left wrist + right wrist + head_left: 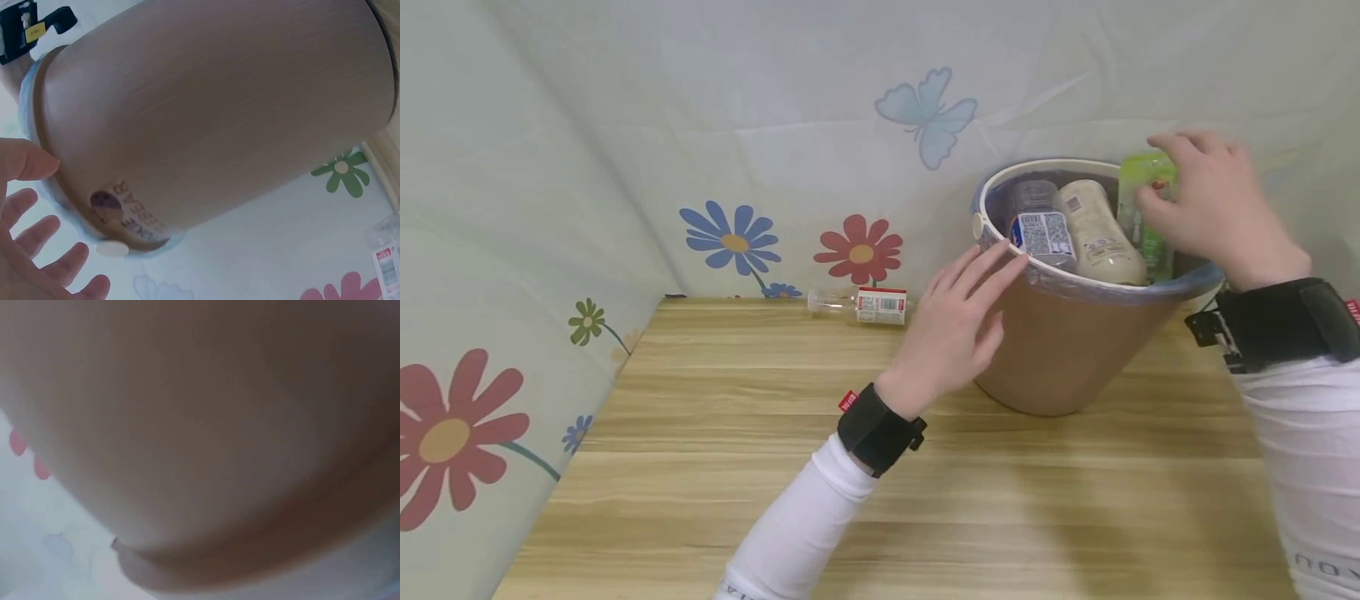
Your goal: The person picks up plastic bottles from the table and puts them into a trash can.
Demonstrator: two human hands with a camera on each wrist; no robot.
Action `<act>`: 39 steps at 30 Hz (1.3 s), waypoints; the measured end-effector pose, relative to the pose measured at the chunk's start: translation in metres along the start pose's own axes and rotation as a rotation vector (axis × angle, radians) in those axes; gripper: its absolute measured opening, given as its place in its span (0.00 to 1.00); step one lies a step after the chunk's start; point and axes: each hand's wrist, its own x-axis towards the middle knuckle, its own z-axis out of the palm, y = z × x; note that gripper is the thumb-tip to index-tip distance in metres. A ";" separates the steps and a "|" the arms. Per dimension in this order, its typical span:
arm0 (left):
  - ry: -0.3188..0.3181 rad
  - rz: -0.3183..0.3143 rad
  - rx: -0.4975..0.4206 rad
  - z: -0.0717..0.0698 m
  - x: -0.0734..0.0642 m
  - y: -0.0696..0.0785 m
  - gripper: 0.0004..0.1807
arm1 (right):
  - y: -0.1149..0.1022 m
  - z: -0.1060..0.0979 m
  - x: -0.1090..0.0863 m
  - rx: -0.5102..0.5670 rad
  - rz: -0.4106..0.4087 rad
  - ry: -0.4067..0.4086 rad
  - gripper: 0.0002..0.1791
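Observation:
My left hand (955, 321) has its fingers spread at the near left rim of the brown bin (1067, 350). In the left wrist view its thumb (34, 161) lies over the rim. Inside the bin are a clear plastic bottle (1041, 229) with a blue and white label, a cream-coloured bottle (1101, 237), and a green packet (1153, 237) standing at the right. My right hand (1217, 200) is over the packet's top, thumb and forefinger apart, the thumb in front of it. The bin's wall fills the right wrist view, which hides that hand.
A small clear bottle (880, 306) with a red and white label lies at the table's back edge, left of the bin. The wooden table (760, 467) meets a flower-printed cloth (790, 125) behind and to the left. A liner covers the bin's rim.

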 end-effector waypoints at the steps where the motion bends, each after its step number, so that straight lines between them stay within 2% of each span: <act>1: 0.017 -0.006 -0.004 -0.001 -0.003 -0.002 0.33 | -0.003 0.001 -0.003 0.022 0.000 0.025 0.35; 3: 0.045 -0.020 -0.009 -0.003 -0.010 -0.007 0.32 | -0.013 0.002 -0.009 0.083 -0.001 0.087 0.34; 5: 0.063 -0.039 -0.014 -0.005 -0.018 -0.013 0.32 | -0.027 0.006 -0.016 0.146 -0.037 0.185 0.31; 10: 0.054 -0.112 -0.002 -0.008 -0.043 -0.027 0.30 | -0.066 0.027 -0.036 0.285 -0.219 0.437 0.20; 13: 0.043 -0.173 0.013 -0.007 -0.058 -0.036 0.28 | -0.089 0.045 -0.051 0.369 -0.334 0.512 0.15; 16: 0.040 -0.225 0.026 -0.005 -0.072 -0.045 0.27 | -0.108 0.068 -0.065 0.466 -0.433 0.540 0.13; 18: 0.037 -0.247 0.038 -0.002 -0.082 -0.053 0.27 | -0.119 0.086 -0.074 0.533 -0.462 0.536 0.13; 21: 0.017 -0.273 0.055 0.002 -0.092 -0.063 0.26 | -0.129 0.115 -0.086 0.620 -0.456 0.509 0.13; 29: -0.100 -0.366 0.117 0.011 -0.109 -0.085 0.27 | -0.129 0.183 -0.106 0.742 -0.284 0.308 0.13; 34: -0.150 -0.410 0.133 0.015 -0.115 -0.094 0.27 | -0.124 0.202 -0.107 0.770 -0.209 0.208 0.17; 39: -0.166 -0.423 0.128 0.014 -0.120 -0.099 0.27 | -0.123 0.210 -0.107 0.724 -0.171 0.173 0.19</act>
